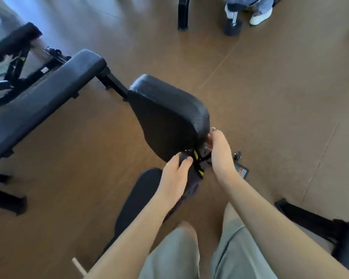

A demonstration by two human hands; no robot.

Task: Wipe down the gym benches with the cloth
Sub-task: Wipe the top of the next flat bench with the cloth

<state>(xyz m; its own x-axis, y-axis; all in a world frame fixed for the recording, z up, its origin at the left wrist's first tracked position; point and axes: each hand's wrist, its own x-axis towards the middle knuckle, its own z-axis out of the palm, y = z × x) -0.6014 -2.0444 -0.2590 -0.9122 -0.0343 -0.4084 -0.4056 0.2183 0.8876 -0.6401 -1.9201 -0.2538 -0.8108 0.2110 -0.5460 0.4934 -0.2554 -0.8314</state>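
The raised bench pad (pixel 167 115) is glossy black, and the seat pad (pixel 138 200) below it matte black. The adjuster frame (pixel 198 164) between them is black with bright yellow markings. A second bench (pixel 42 97) to the left is dark navy-black with a black frame. The floor (pixel 270 97) is plain brown. The person's shorts (pixel 173 256) are pale grey-green. A small label (pixel 242 171) on the base is red and white.

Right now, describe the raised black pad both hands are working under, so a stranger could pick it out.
Start from the long flat bench on the left of the brown floor. Just right of its end stands the raised pad, tilted up, with the left hand and right hand at its lower edge. Unlike its flat neighbour, it is short, tapered, and has yellow-and-black marks on the mechanism beneath.
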